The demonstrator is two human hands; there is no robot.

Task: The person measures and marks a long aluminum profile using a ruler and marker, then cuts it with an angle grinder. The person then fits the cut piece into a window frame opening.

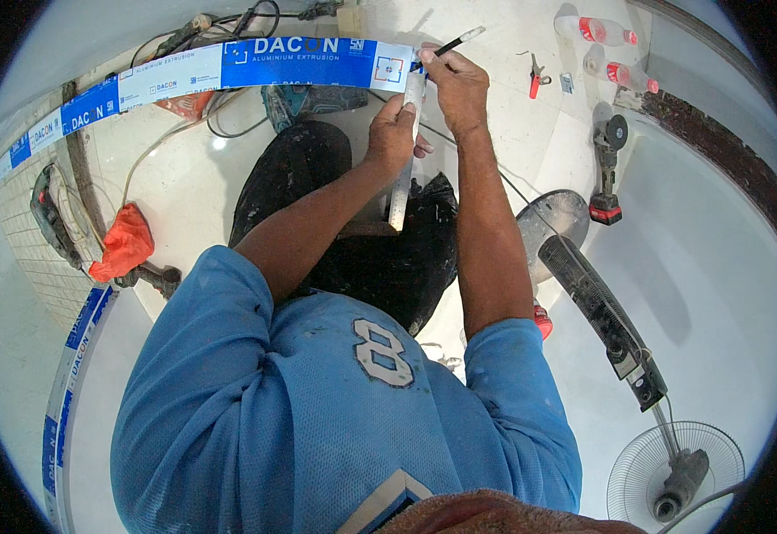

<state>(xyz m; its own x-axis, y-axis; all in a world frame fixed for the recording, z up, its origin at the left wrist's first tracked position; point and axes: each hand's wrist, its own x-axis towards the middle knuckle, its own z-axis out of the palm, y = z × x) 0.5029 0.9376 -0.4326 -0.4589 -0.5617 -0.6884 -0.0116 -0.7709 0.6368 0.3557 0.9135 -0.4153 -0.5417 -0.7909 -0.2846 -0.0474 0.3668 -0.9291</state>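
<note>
A long aluminium profile (202, 68), wrapped in blue and white protective film, stretches across the far side and out to the left. At its right end, my left hand (392, 135) is closed on a pale, narrow L-shaped square (400, 200). One end of the square meets the profile, and the other points back between my knees. My right hand (453, 89) pinches a slim black pen (456, 42) close to that same end. The pen lies slanted, its far end up and to the right; its lower tip is partly hidden by my fingers.
Pliers with red handles (535, 82), plastic bottles (602, 31) and a cordless angle grinder (609, 160) lie at right. Nearer stands a fan (673, 476). At left are a drill (53, 214), an orange-red cloth (126, 238) and cables. A teal power tool (286, 105) sits behind the profile.
</note>
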